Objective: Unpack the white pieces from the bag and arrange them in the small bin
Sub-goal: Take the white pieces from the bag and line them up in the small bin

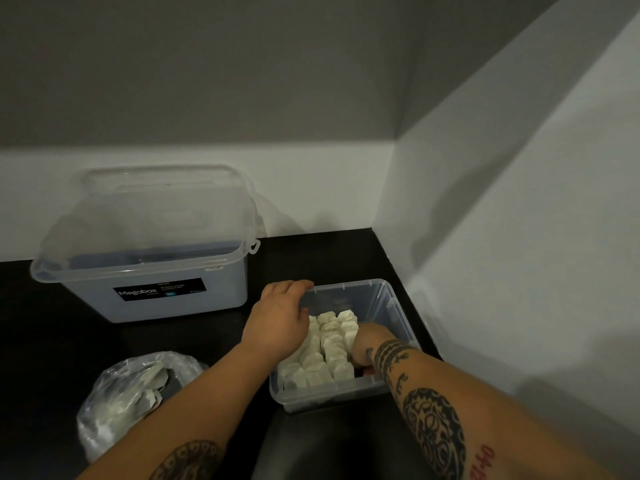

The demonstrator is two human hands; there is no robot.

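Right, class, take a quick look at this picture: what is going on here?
A person is filling a small bin on a dark table with white pieces, which already stand in neat rows. The left hand holds the bin's far left corner. The right hand reaches down beside the rows, its fingers hidden. A plastic bag holding more pieces lies to the left, and a large lidded box stands behind.
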